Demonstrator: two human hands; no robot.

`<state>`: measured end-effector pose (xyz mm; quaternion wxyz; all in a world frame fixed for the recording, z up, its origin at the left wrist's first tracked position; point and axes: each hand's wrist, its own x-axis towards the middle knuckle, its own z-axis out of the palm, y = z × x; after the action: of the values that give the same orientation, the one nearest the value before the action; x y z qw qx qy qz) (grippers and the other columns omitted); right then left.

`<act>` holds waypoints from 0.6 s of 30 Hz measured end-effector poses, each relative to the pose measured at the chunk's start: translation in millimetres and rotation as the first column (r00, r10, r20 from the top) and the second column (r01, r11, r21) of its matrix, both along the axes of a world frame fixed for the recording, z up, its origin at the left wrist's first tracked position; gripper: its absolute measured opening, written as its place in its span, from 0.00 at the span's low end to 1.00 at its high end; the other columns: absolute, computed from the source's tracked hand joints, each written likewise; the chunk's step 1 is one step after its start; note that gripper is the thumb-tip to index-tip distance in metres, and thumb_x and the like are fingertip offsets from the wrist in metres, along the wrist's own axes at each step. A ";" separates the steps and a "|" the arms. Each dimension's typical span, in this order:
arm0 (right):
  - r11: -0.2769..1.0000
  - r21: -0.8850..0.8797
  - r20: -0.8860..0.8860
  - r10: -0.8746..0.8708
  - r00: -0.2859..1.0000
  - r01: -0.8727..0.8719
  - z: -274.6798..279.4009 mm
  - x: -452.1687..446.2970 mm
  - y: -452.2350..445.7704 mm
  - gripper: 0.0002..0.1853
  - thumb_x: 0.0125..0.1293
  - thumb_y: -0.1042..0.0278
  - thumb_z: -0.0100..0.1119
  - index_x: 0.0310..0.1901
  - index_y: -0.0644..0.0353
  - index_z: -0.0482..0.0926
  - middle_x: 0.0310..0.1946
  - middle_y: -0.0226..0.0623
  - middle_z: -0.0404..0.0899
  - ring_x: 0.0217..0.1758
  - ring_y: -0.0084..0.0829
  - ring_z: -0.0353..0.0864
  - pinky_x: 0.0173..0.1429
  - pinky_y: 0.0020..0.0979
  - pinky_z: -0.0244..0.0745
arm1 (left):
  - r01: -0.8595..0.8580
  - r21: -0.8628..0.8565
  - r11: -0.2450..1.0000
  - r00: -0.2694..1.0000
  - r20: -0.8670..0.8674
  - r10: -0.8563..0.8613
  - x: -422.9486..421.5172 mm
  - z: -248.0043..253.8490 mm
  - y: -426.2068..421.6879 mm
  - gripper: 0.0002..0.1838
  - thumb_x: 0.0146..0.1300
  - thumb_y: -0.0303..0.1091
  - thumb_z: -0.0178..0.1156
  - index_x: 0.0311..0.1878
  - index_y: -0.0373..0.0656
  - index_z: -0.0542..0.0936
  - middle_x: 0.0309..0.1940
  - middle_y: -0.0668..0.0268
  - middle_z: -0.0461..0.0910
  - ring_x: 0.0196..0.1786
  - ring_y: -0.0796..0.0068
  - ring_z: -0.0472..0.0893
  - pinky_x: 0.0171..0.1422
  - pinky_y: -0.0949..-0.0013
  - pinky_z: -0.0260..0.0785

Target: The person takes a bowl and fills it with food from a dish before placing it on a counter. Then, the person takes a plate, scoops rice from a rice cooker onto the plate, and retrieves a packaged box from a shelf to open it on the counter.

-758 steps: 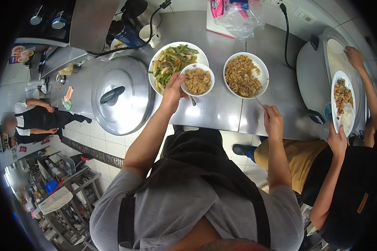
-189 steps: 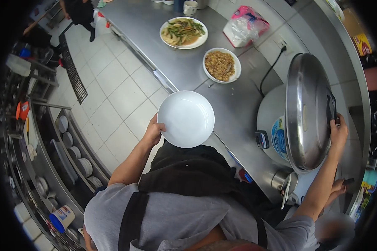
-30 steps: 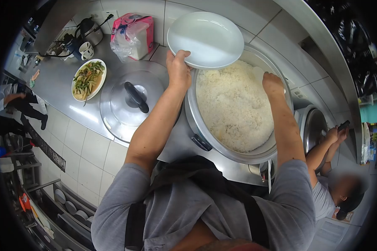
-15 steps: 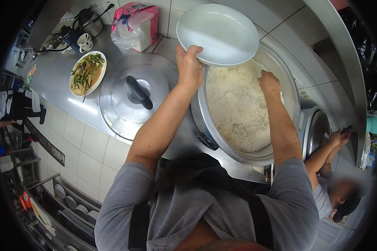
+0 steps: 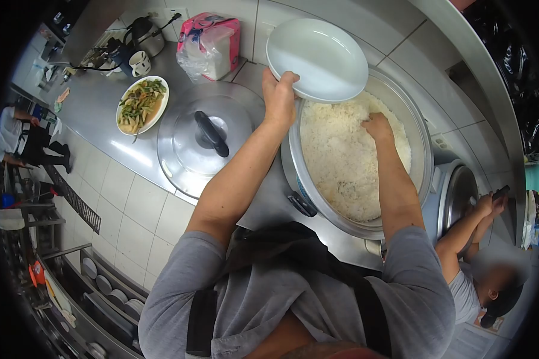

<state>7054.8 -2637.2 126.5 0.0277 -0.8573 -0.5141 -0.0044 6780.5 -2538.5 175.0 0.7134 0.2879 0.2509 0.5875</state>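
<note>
My left hand (image 5: 279,99) grips the lower left rim of a white oval-looking plate (image 5: 317,57), which is tilted over the far edge of a big metal pot (image 5: 428,173). White rice (image 5: 341,143) fills much of the pot. My right hand (image 5: 378,127) is closed over the rice, its fingers pinched on something pale that I cannot make out against the grains. Left of the pot, a round metal lid (image 5: 183,137) with a black handle lies on the steel counter (image 5: 96,113).
A plate of green vegetables (image 5: 142,106) stands beyond the lid, near a mug (image 5: 139,63), a kettle and a pink package (image 5: 212,45). At right, a person (image 5: 470,239) holds a dark object beside a second lidded pot (image 5: 461,194). Another person stands far left.
The view has shifted slightly, so the counter items sit further right. My right hand has moved left over the rice, nearer the plate. My left hand still holds the tilted plate.
</note>
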 end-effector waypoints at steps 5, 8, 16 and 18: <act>0.973 0.012 -0.732 -0.148 0.665 0.231 20.4 3.6 -19.2 0.12 0.53 0.67 0.65 0.28 0.68 0.76 0.15 0.34 0.72 0.10 0.23 0.65 0.13 0.28 0.57 | -0.142 0.148 0.979 0.980 -0.115 0.160 5.6 -3.2 0.2 0.25 0.48 0.29 0.55 0.52 0.33 0.64 0.43 0.56 0.71 0.45 0.66 0.72 0.48 0.64 0.67; 0.959 0.136 -0.744 -0.068 0.664 0.250 45.5 3.3 -33.1 0.11 0.54 0.67 0.65 0.27 0.67 0.75 0.14 0.32 0.71 0.07 0.22 0.61 0.10 0.27 0.51 | -0.239 0.285 0.928 0.914 -0.256 0.314 5.4 -2.9 -1.0 0.26 0.49 0.30 0.55 0.53 0.31 0.66 0.44 0.53 0.74 0.47 0.64 0.74 0.51 0.64 0.67; 0.883 0.467 -0.357 0.148 0.922 0.039 107.5 -15.8 -46.8 0.12 0.56 0.67 0.60 0.42 0.57 0.82 0.20 0.37 0.77 0.18 0.34 0.75 0.25 0.32 0.72 | 0.061 0.162 0.985 0.883 -0.468 0.022 14.9 24.4 -23.5 0.26 0.51 0.34 0.56 0.52 0.29 0.68 0.42 0.49 0.77 0.44 0.59 0.78 0.50 0.64 0.69; 0.791 0.528 0.253 0.200 0.947 -0.308 111.8 -47.3 -46.6 0.18 0.56 0.72 0.54 0.50 0.51 0.80 0.26 0.41 0.79 0.28 0.41 0.79 0.37 0.37 0.76 | 0.230 -0.120 0.966 0.899 -0.355 -0.258 18.0 37.2 -35.8 0.26 0.52 0.33 0.56 0.53 0.29 0.68 0.43 0.49 0.75 0.43 0.60 0.78 0.48 0.64 0.70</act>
<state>7007.5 -2683.8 238.2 0.2307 -0.7297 -0.6010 -0.2305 6798.5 -2574.4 212.2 0.7319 0.3950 0.3640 0.4194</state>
